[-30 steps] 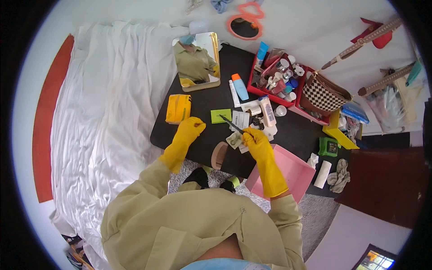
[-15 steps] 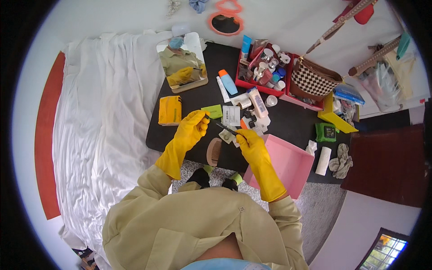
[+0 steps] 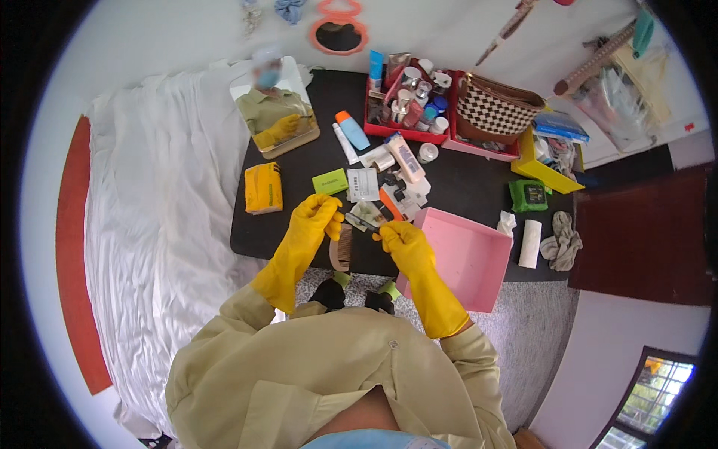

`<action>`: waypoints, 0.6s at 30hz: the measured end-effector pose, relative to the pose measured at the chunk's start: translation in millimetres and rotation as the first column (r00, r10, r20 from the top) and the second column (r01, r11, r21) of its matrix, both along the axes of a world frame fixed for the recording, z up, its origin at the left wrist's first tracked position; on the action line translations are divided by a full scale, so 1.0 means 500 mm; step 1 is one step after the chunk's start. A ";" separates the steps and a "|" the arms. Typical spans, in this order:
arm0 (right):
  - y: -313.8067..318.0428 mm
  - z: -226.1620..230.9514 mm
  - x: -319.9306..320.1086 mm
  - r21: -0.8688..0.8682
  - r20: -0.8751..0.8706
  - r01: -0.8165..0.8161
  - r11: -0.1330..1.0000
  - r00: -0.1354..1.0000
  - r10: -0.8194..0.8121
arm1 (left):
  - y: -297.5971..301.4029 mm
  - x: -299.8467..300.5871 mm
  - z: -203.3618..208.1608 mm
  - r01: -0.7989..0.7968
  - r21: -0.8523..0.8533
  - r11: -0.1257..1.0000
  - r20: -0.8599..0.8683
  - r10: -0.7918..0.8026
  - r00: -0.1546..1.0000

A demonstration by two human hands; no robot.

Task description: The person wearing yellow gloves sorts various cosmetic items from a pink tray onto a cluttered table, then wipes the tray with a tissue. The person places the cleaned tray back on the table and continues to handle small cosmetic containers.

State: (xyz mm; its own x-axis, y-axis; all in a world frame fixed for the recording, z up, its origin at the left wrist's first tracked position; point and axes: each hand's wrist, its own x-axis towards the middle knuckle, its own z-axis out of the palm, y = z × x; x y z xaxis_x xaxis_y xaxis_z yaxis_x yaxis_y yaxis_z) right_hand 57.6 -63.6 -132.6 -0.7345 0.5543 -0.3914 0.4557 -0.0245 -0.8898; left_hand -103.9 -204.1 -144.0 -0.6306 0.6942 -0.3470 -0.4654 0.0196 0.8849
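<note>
Both my hands wear yellow rubber gloves above the table's near edge. The fingers of my right hand (image 3: 417, 258) pinch a slim dark stick-like tool (image 3: 366, 224) with a paler end, aimed at my other hand. My left hand (image 3: 301, 238) has its fingers closed close to that paler end; whether they hold anything is hidden. Just below the tool lies a wooden comb (image 3: 342, 251) at the table edge. Beyond my hands are a small green box (image 3: 330, 182), a white sachet (image 3: 363, 185) and an orange item (image 3: 389, 203) among small pieces.
An open pink box (image 3: 471, 258) stands at the near right. A yellow pack (image 3: 263, 188) and a mirror (image 3: 278, 108) are on the left. Red boxes (image 3: 419, 136) of bottles, a checkered bag (image 3: 490, 108) and a yellow box (image 3: 557, 178) line the back of the black table (image 3: 467, 187).
My view has shifted a little, so the table's things sit further left. The tool's paler end now shows beside my left fingers, which earlier met the dark stick's tip.
</note>
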 end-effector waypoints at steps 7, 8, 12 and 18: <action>0.047 0.061 0.048 0.430 -0.041 0.143 0.892 0.989 -0.139 | -0.052 -0.045 -0.110 -0.221 0.010 0.975 -0.088 0.221 0.971; 0.080 0.046 0.085 0.392 -0.111 0.249 0.885 0.968 -0.223 | -0.075 -0.060 -0.148 -0.240 -0.011 0.971 -0.024 0.239 0.971; 0.146 0.071 0.250 0.253 -0.207 0.591 0.765 0.806 -0.554 | -0.116 -0.080 -0.250 -0.294 -0.113 0.949 0.137 0.308 0.942; 0.068 0.088 0.408 0.683 0.366 -0.167 0.711 0.921 -0.136 | -0.115 -0.072 -0.214 -0.245 -0.280 0.928 0.021 0.261 0.965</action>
State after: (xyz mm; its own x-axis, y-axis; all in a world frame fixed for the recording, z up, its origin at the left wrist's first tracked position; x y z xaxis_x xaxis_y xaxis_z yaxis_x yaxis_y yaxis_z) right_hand 261.4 -29.7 -88.8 -0.6306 0.7638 -0.1374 0.7377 0.5350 -0.4119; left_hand -139.9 -261.7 -251.1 -0.7467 0.3879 -0.5404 -0.5357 0.1309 0.8342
